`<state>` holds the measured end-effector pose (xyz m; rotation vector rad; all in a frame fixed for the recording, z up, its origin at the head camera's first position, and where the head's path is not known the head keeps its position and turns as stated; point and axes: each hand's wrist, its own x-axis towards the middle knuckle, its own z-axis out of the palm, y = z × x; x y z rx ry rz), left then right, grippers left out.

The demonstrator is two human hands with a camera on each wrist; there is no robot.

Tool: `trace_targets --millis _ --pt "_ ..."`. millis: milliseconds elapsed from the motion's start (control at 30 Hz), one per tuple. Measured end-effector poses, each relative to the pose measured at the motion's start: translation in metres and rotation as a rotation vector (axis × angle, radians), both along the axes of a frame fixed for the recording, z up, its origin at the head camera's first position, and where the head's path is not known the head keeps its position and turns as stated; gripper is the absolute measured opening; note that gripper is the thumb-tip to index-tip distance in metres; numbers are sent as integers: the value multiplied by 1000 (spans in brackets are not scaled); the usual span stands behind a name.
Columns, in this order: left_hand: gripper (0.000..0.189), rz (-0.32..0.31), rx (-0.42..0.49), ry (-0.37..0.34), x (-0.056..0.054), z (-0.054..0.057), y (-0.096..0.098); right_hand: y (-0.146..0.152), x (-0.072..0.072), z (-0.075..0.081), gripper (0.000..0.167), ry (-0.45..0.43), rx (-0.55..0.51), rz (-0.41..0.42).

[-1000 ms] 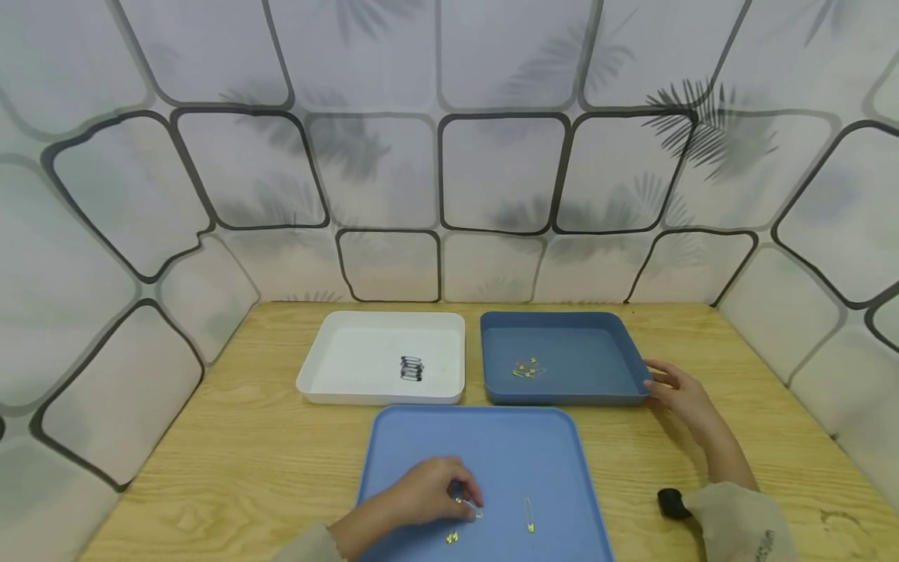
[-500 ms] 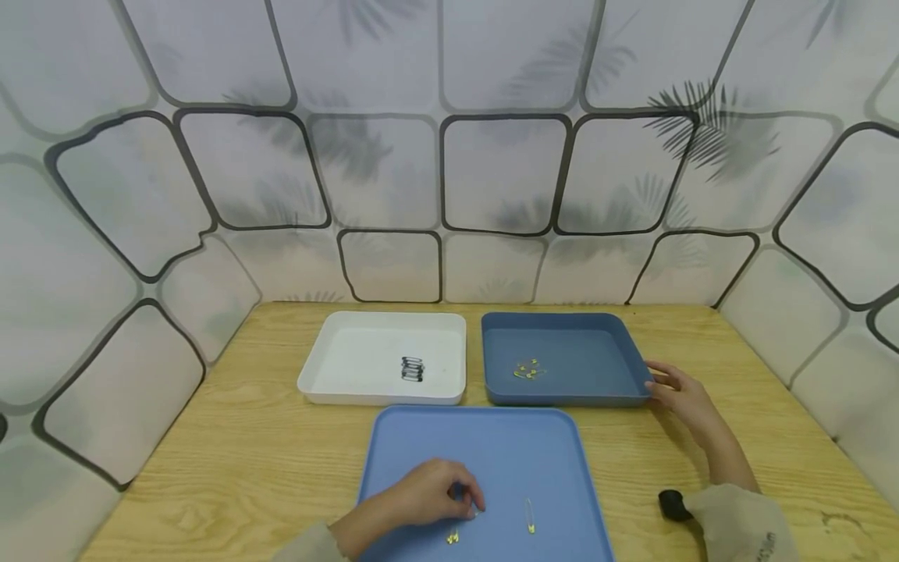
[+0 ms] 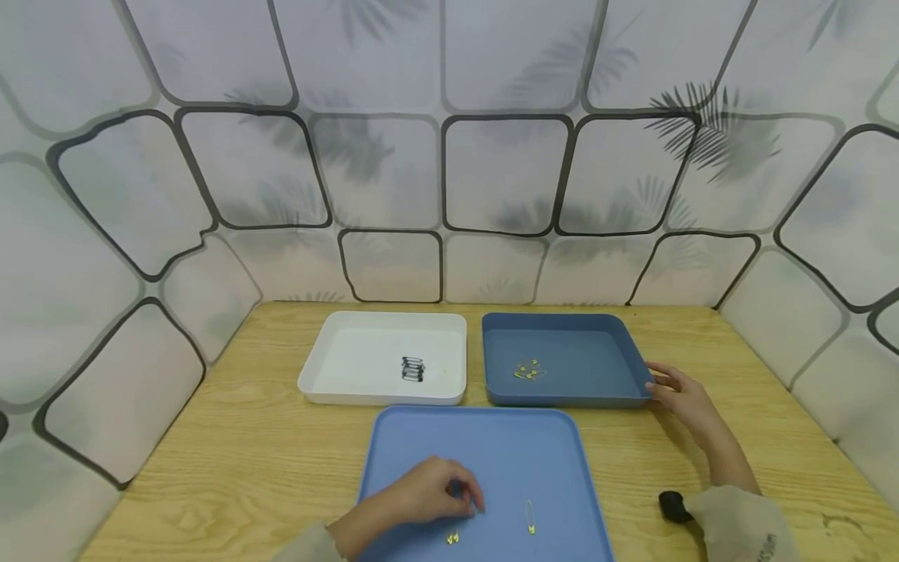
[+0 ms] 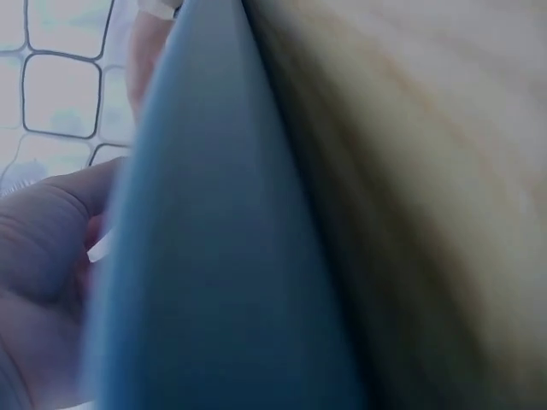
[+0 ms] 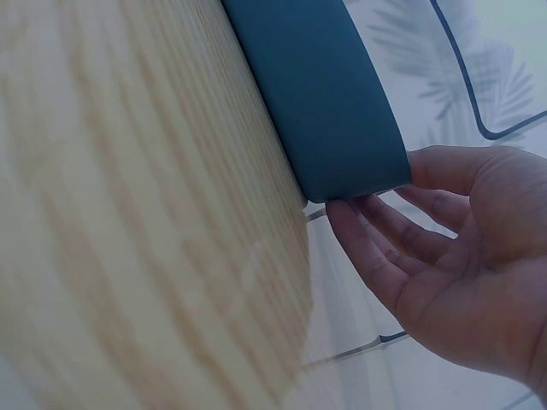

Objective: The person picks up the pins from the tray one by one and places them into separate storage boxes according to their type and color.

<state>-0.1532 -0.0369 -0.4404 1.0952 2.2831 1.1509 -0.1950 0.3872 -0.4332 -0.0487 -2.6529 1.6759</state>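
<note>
My left hand [image 3: 431,493] is over the light blue tray [image 3: 502,441], thumb and forefinger pinching a gold safety pin that the fingers almost wholly cover. Below that hand lie a few gold safety pins [image 3: 453,538]. One more gold safety pin [image 3: 530,518] is to the right on the same tray. At the front right corner of the dark blue tray [image 3: 597,359], my right hand [image 3: 691,406] holds the edge. The right wrist view shows its thumb at the rim and the other fingers lower on the wall. In the left wrist view, a tray wall [image 4: 214,222] partly covers the left hand.
Several gold safety pins [image 3: 529,370] lie in the dark blue tray. A white tray [image 3: 351,359] at back left holds several black safety pins [image 3: 412,369]. A black object [image 3: 674,506] is beside the right sleeve. Patterned cloth walls [image 3: 506,172] enclose the wooden table [image 3: 267,460].
The safety pin in the left hand, clearly visible a second ago, has become almost hidden by the fingers. The right hand stays at the dark blue tray.
</note>
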Motion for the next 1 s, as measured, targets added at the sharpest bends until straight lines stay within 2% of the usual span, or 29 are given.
trace_targets --millis 167,300,467,767,867,1000 --pt "11 22 36 -27 -1 2 -3 0 0 0 57 -11 -1 0" --pt "14 38 33 -12 -2 5 -4 -1 0 0 57 -10 -5 -1" --pt "15 51 17 17 -4 18 -5 -1 -1 0 56 -14 1 -6" --pt "11 71 20 57 -21 46 -6 -2 0 1 56 -13 13 -4" --pt "12 75 28 66 -27 50 -4 -1 1 2 56 -9 17 -4" --pt "12 83 28 74 -36 49 -2 -1 1 2 56 -9 23 -3"
